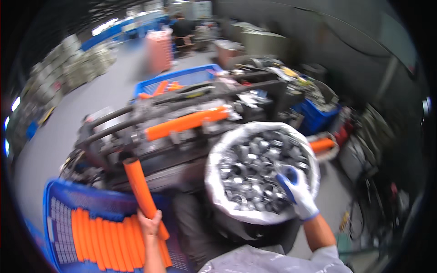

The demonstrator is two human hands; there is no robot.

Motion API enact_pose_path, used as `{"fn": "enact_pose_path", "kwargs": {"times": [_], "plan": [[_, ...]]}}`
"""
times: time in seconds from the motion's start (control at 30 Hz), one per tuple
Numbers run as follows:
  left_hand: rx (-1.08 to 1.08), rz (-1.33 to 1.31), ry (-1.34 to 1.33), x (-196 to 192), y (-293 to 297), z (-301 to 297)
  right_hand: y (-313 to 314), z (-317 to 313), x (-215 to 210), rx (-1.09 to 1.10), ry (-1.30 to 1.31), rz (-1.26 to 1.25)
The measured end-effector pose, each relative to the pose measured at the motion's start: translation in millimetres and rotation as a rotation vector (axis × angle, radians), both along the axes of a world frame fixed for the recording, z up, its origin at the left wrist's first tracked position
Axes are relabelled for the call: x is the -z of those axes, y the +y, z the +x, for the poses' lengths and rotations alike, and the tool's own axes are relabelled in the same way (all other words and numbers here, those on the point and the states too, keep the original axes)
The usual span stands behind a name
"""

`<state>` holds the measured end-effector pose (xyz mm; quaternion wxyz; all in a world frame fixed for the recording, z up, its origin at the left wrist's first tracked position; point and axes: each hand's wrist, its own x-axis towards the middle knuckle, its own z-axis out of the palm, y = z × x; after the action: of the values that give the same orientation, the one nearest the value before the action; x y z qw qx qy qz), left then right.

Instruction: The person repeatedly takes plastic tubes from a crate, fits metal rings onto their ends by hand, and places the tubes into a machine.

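Observation:
My bare left hand [151, 223] is wrapped round the lower part of an orange tube [139, 184], which stands tilted over a blue basket. Its upper end is open and dark inside. My right hand [296, 189], in a white glove with blue fingers, reaches into a round container lined with white plastic [217, 202]. Its fingers curl together over a heap of shiny metal rings [255, 173]. Blur hides what, if anything, lies between the fingertips. Below my left hand, several more orange tubes [102, 241] lie side by side in the blue basket [57, 214].
Ahead stands a dark machine frame with long bars [109, 120], carrying another orange tube [186, 123]. Behind it is a second blue basket [193, 75] with orange pieces. A blue bin [318, 116] and clutter stand at the right, stacked pale bags [73, 63] at the far left.

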<state>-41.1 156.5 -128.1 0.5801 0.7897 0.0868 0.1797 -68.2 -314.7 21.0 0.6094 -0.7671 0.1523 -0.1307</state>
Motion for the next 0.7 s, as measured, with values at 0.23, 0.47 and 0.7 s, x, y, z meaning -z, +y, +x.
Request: {"fn": "enact_pose_path", "kwargs": {"times": [0.23, 0.47, 0.7], "plan": [[0.520, 0.620, -0.234, -164.0, -129.6, 15.2, 3.7, -9.1, 31.5, -0.535, -0.221, 1.256], [0.679, 0.765, -0.302, -185.0, -144.4, 2.7, 7.3, -23.8, 28.3, -0.491, -0.263, 1.142], [0.779, 0.828, -0.244, -182.9, -145.7, -3.1, -1.7, -22.6, 19.1, -0.338, -0.242, 0.574]]}}
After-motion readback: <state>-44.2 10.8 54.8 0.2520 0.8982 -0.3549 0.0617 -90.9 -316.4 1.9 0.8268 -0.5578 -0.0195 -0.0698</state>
